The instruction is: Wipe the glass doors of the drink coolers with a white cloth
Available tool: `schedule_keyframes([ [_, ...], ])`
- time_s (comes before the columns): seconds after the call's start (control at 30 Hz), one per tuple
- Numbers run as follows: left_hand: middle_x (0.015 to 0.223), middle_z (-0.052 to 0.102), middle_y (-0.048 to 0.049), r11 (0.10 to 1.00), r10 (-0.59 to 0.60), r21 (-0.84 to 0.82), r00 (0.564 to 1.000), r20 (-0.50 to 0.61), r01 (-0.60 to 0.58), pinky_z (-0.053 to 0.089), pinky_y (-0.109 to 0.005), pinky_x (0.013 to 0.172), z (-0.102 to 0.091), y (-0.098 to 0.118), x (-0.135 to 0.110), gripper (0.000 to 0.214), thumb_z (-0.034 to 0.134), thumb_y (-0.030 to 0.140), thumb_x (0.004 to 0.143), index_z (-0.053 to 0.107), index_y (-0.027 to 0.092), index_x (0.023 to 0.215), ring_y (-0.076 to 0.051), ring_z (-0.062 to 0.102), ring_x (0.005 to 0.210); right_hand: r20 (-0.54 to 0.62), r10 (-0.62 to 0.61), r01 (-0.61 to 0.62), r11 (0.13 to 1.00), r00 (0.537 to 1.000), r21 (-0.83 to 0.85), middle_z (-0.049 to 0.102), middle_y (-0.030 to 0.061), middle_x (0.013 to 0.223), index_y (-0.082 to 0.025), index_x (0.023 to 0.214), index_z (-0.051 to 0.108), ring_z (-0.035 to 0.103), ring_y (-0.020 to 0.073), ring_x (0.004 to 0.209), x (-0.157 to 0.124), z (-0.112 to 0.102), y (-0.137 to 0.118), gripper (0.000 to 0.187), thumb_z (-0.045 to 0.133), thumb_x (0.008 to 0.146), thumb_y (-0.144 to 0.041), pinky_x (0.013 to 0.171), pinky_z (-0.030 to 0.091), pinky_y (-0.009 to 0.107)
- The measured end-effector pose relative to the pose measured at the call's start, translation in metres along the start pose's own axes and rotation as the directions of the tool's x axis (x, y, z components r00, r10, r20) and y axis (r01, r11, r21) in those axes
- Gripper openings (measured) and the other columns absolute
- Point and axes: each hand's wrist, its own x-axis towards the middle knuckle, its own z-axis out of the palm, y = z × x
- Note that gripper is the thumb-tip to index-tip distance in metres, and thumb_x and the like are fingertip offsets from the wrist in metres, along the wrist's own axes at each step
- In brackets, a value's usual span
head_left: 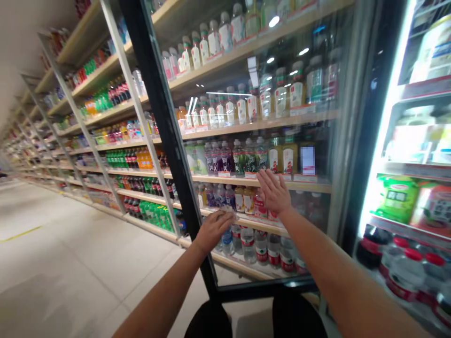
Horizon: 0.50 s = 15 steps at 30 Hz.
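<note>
A black-framed glass door (246,141) of a drinks cooler stands swung open in front of me. My right hand (276,191) lies against the pane with its fingers stretched out and nothing in it. Lower and to the left, my left hand (214,230) is at the glass near the door's black edge. A pale crumpled cloth (229,213) shows under its fingertips, pressed to the pane. Part of the cloth is hidden by the fingers.
Through the glass, wooden shelves (246,126) hold rows of bottles. To the right, the lit cooler (405,169) stands open with bagged goods and red-capped bottles (410,272). More drink shelves (105,117) run off to the left above a pale tiled floor (77,263).
</note>
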Motion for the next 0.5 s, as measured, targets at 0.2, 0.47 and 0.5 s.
schedule_keyframes([
  [0.2,0.138,0.064,-0.0065,0.994,-0.05,0.086,0.992,-0.114,0.06,0.052,-0.04,0.107,-0.044,-0.069,0.075,0.039,0.038,0.009,0.102,0.062,0.018,0.131,-0.02,0.057,0.129,0.01,-0.008,0.008,1.0,1.0,-0.018,0.042,0.0066,0.158,-0.021,0.158,0.032,0.031,0.0215,0.151,0.002,0.0,0.0,0.062,0.047,0.097,-0.026,0.128,0.006,0.045],
  [0.47,0.148,0.055,-0.0048,0.895,-0.372,0.101,0.852,-0.369,0.435,0.038,-0.047,0.123,-0.102,-0.161,0.198,0.043,0.036,0.026,0.106,0.052,0.024,0.146,-0.023,0.044,0.144,0.017,-0.009,0.009,1.0,1.0,-0.008,0.04,0.005,0.159,-0.022,0.16,0.027,0.031,0.0213,0.151,0.0,-0.006,0.0,0.064,0.046,0.098,-0.027,0.128,0.005,0.044],
  [0.5,0.147,0.056,-0.0038,0.891,-0.384,0.092,0.845,-0.371,0.445,0.04,-0.047,0.122,-0.102,-0.159,0.202,0.043,0.036,0.027,0.106,0.052,0.026,0.146,-0.023,0.047,0.142,0.023,-0.007,0.007,1.0,1.0,-0.005,0.039,0.0048,0.16,-0.022,0.16,0.026,0.03,0.0213,0.152,0.0,-0.006,0.001,0.064,0.045,0.099,-0.027,0.128,0.005,0.044],
])
